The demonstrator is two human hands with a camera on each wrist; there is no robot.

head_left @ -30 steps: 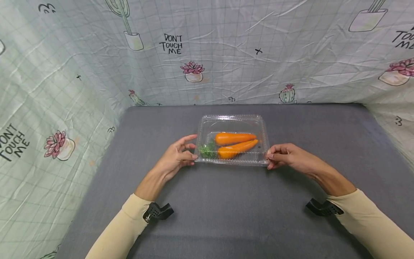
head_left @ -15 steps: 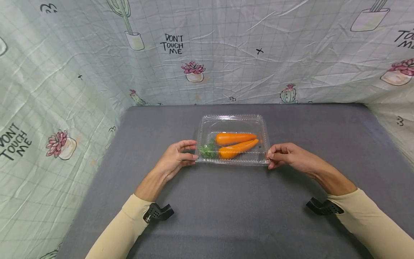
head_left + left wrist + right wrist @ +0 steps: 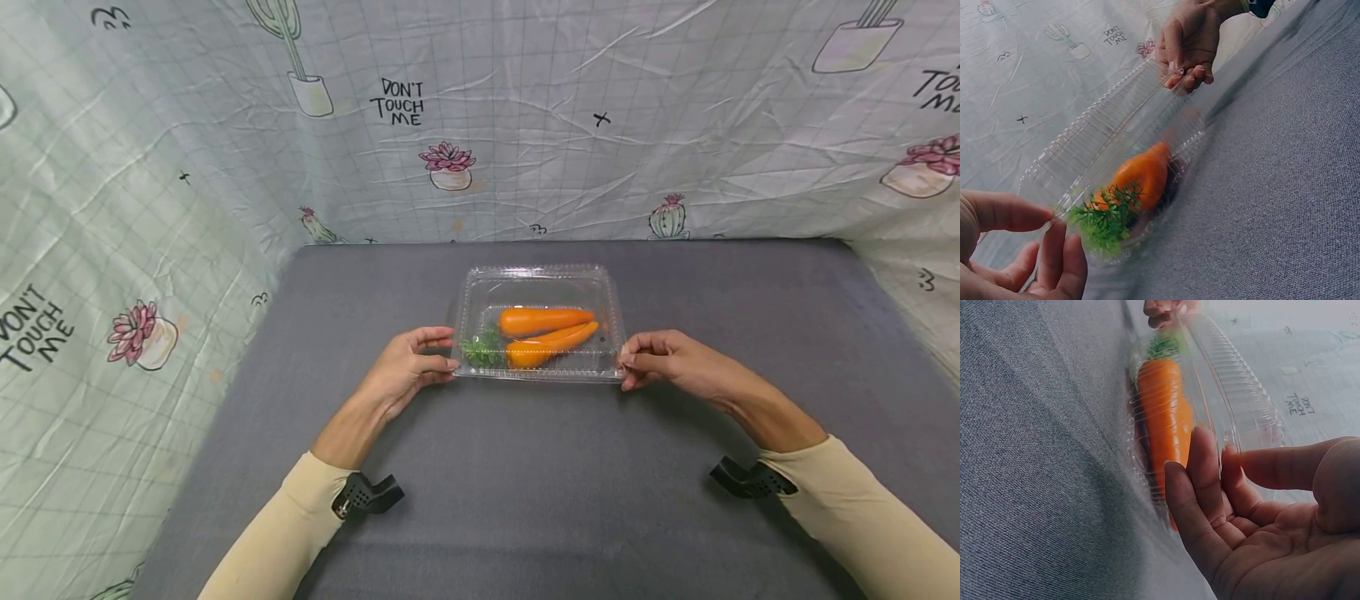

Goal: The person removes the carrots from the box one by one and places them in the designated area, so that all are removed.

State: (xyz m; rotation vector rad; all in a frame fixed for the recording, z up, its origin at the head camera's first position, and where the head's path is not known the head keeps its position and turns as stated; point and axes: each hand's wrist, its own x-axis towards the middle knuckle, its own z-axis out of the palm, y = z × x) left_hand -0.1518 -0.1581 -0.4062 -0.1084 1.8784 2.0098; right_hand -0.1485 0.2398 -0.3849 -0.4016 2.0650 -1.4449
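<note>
A clear plastic clamshell container (image 3: 540, 289) with its lid over it sits toward the back of the table. Inside lie two orange carrots (image 3: 546, 321) with feathery green tops (image 3: 483, 347) at the left end. My left hand (image 3: 408, 367) pinches the front left corner of the rim between thumb and fingers, as the left wrist view also shows at the container's edge. At the front right corner, my right hand (image 3: 660, 360) pinches the rim; in the right wrist view its thumb and index finger meet on the plastic flange while the other fingers lie under it.
Dark grey cloth covers the table (image 3: 555, 483). A pale curtain (image 3: 525, 108) printed with cacti and lettering hangs behind and along both sides. Each forearm wears a black wrist device (image 3: 367, 493) over a beige sleeve (image 3: 285, 525).
The left hand's upper fingers have come down and closer together beside the container's left edge. The right hand and the container stay in place.
</note>
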